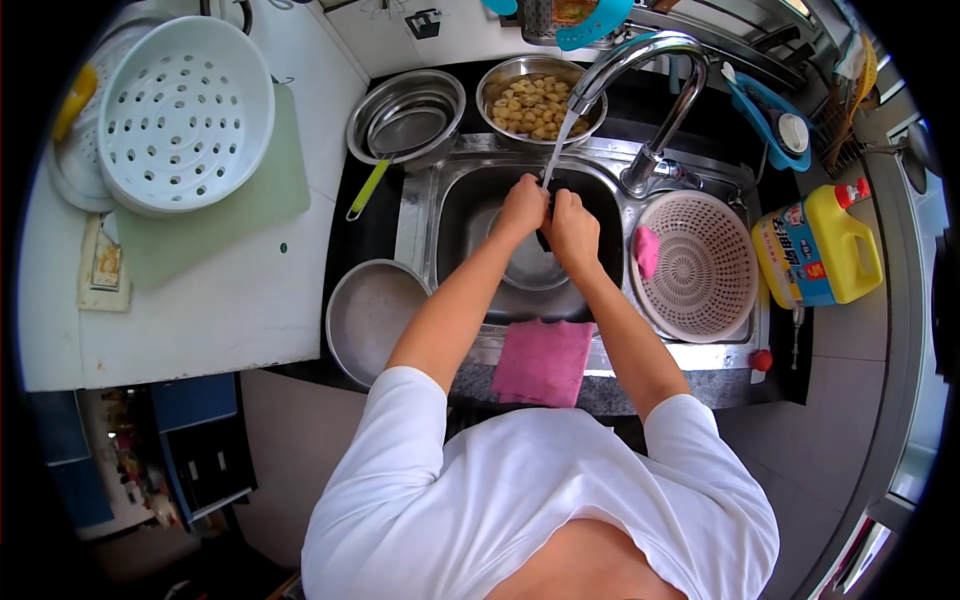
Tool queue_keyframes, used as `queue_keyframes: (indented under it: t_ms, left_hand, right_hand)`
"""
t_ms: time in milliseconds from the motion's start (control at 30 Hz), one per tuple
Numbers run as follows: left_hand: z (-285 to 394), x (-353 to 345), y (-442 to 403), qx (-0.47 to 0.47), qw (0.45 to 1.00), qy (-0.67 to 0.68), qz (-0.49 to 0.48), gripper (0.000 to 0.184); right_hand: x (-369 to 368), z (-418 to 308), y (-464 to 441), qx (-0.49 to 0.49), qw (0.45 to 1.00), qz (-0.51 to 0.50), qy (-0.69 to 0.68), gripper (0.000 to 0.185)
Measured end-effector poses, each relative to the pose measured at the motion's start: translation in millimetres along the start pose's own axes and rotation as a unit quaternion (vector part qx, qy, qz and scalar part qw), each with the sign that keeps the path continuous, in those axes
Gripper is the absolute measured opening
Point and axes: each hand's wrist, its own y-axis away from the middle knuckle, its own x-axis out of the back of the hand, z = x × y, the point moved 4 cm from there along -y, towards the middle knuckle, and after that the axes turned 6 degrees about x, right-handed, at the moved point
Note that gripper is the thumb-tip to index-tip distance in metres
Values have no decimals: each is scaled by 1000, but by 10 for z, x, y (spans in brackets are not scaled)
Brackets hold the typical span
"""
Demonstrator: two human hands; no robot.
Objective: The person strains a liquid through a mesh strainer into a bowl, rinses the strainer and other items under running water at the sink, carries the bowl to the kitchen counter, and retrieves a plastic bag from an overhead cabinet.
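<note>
My left hand point(524, 206) and my right hand point(573, 230) are close together over the sink point(458, 225), under the running faucet point(668, 48). A stream of water point(560, 150) falls right at my fingers. Both hands are closed. Something small and dark point(545, 240) shows between them, too covered to name. Below them, a round metal bowl point(535, 272) sits in the basin, partly hidden by my right hand. Just behind the sink stands a metal bowl point(490, 108) of pale yellowish, rounded pieces of food point(540, 105).
Left of the sink are nested metal bowls point(357, 135), a green-handled strainer point(370, 190) and a large metal bowl point(375, 310). A plastic colander point(700, 265) holding a pink cloth point(647, 252) and a yellow jug point(825, 245) stand right. A pink cloth point(543, 362) drapes the front edge.
</note>
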Motion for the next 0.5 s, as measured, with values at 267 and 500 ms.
queue_keyframes:
  t_ms: [267,500]
  left_hand:
    - [-348,-264,-499,193,955,203,-103,19]
    - [-434,-499,-495,216,907,355,-62,22]
  right_hand:
    - [92,-124,76,45,999,10,8,17]
    - [57,109,72,18,999,5,32,19]
